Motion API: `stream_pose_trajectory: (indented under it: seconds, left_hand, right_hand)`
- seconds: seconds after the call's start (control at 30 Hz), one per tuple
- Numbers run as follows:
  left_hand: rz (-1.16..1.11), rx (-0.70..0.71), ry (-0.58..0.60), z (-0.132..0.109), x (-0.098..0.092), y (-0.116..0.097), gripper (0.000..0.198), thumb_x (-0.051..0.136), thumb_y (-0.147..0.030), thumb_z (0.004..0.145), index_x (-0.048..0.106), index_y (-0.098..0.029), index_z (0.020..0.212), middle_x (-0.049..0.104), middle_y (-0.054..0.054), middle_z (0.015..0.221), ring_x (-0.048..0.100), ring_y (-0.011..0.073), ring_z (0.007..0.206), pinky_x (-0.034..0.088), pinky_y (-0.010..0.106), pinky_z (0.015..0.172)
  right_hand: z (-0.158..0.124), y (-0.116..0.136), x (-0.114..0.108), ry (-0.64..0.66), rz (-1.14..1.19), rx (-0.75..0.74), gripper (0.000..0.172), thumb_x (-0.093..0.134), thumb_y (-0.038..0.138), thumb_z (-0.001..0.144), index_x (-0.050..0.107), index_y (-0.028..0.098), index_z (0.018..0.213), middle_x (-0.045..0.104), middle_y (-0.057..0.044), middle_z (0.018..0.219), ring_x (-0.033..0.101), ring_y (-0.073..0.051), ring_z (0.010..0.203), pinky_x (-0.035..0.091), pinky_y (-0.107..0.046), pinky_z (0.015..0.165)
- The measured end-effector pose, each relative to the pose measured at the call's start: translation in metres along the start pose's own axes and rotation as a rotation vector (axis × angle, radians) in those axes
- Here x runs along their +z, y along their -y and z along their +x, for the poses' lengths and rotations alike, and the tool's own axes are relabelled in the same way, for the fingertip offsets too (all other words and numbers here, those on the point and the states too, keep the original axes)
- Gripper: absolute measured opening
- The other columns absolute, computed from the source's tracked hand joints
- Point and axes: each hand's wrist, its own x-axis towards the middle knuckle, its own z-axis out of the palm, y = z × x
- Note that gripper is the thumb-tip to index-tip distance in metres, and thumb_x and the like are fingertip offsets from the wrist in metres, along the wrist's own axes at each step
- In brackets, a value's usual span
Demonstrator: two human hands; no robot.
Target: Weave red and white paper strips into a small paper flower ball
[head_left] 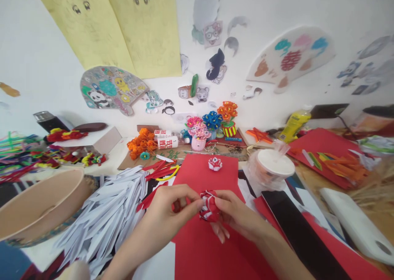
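Observation:
Above a red paper sheet [203,251], a small red and white folded-paper ball [209,208] is between my two hands. My right hand [235,212] grips it from the right, with thumb on top and fingers curled beneath. From the left, the thumb and forefinger of my left hand [178,206] pinch at its white edge; whether a separate strip is in that pinch is hidden. Farther back on the red paper sits a smaller red and white folded piece [215,164], touched by neither hand.
To my left lie a heap of white paper strips [104,214] and a round basket [46,202]. A black phone [295,226] and a white lidded tub [275,165] stand right. Along the wall are pots of paper flowers [198,134] and a yellow bottle [294,124].

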Motion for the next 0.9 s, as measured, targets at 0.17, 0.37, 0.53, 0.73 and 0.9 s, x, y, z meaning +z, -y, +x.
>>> stream_pose_trajectory:
  seconds: [0.17,0.37,0.53,0.73,0.9]
  left_hand:
    - [-0.020,-0.012,-0.035,0.001,0.000,0.004,0.014,0.066,-0.029,0.083,0.072,-0.019,0.074,0.063,-0.003,0.058,0.045,0.0082,0.051,0.034,0.019,0.049]
    - [-0.021,0.037,-0.062,0.002,0.001,0.006,0.014,0.064,-0.026,0.085,0.071,-0.018,0.075,0.066,-0.002,0.062,0.048,0.0085,0.052,0.035,0.019,0.048]
    - [0.232,0.251,-0.131,-0.006,0.000,0.000,0.013,0.059,-0.010,0.086,0.067,-0.021,0.083,0.070,-0.003,0.076,0.058,0.0087,0.062,0.043,0.018,0.059]
    - [0.603,0.536,-0.213,-0.014,0.004,-0.004,0.015,0.048,-0.013,0.094,0.061,-0.018,0.087,0.067,0.001,0.075,0.061,0.0131,0.063,0.044,0.023,0.059]
    - [0.709,0.611,-0.212,-0.013,0.010,-0.002,0.025,0.043,-0.010,0.095,0.055,-0.017,0.074,0.059,0.000,0.064,0.051,0.0120,0.052,0.038,0.024,0.051]
  right_hand:
    - [0.000,0.000,0.001,-0.011,0.024,0.011,0.040,0.061,0.051,0.087,0.063,0.012,0.085,0.064,0.000,0.052,0.060,-0.010,0.037,0.035,-0.013,0.033]
    - [0.000,0.001,0.001,-0.014,0.022,0.006,0.044,0.061,0.056,0.086,0.063,0.012,0.083,0.063,0.000,0.051,0.058,-0.010,0.036,0.035,-0.014,0.033]
    - [0.000,0.000,-0.001,-0.023,-0.002,-0.024,0.040,0.059,0.052,0.089,0.063,0.012,0.086,0.063,0.000,0.051,0.058,-0.010,0.036,0.037,-0.016,0.035]
    - [0.000,0.000,0.000,-0.026,-0.012,-0.038,0.040,0.059,0.052,0.089,0.062,0.013,0.083,0.060,0.001,0.048,0.056,-0.010,0.036,0.036,-0.016,0.035]
    - [0.001,-0.001,0.000,-0.021,-0.015,-0.039,0.036,0.059,0.049,0.091,0.060,0.013,0.083,0.060,0.002,0.052,0.058,-0.011,0.038,0.038,-0.016,0.036]
